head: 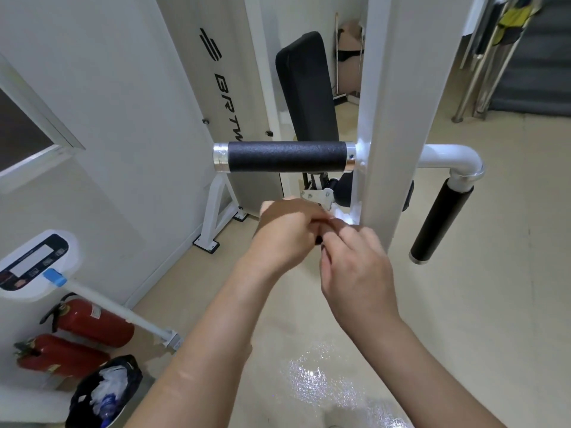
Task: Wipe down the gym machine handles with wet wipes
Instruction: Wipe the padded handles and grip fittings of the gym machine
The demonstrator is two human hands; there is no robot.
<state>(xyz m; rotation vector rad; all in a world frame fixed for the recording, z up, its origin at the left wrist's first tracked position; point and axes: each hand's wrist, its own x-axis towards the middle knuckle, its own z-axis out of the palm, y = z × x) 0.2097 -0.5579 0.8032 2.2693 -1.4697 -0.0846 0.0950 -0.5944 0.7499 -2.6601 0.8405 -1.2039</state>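
Observation:
A horizontal black foam handle (286,156) with chrome end caps juts left from the white machine post (401,118). A second black handle (440,220) hangs down to the right on a bent white tube. Below the horizontal handle my left hand (285,234) and my right hand (355,267) meet, fingers curled against each other. A bit of white wet wipe (343,218) pokes out above the fingers, and both hands pinch it. A small dark edge shows under my left fingers; what it is cannot be told. Neither hand touches a handle.
A black back pad (304,88) stands behind the handle. Two red fire extinguishers (92,322) lie at the lower left beside a black bin (105,393) holding white waste. A white scale with a pole (34,264) is at the left. A shiny patch on the floor (318,381) catches the light.

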